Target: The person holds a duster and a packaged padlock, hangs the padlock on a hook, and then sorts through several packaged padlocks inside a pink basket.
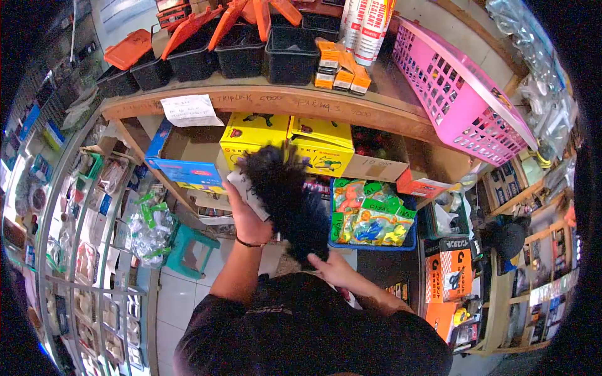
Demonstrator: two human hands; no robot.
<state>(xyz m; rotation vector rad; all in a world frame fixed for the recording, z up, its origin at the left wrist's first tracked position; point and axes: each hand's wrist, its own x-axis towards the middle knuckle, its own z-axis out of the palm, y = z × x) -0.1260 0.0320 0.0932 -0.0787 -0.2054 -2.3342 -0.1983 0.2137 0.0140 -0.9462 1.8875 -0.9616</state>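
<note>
A black feather duster (280,182) with fluffy bristles stretches up and left from my right hand (333,269). My right fingers are closed around its lower end; the handle is mostly hidden. My left hand (249,216) grips a pale, whitish box (249,193), and the duster's fluffy part lies across it and covers much of it. Just beyond the duster are two yellow boxes (320,147) on the shelf. Right of the duster sits a blue tray (371,248) filled with green-topped packets (376,216).
Above, a wooden shelf (263,98) carries black bins (291,56), sealant tubes (374,31) and a pink basket (464,94) jutting out at the right. A blue carton (185,169) stands at left. A teal stool (190,250) is on the tiled floor beside a glass display case (94,269).
</note>
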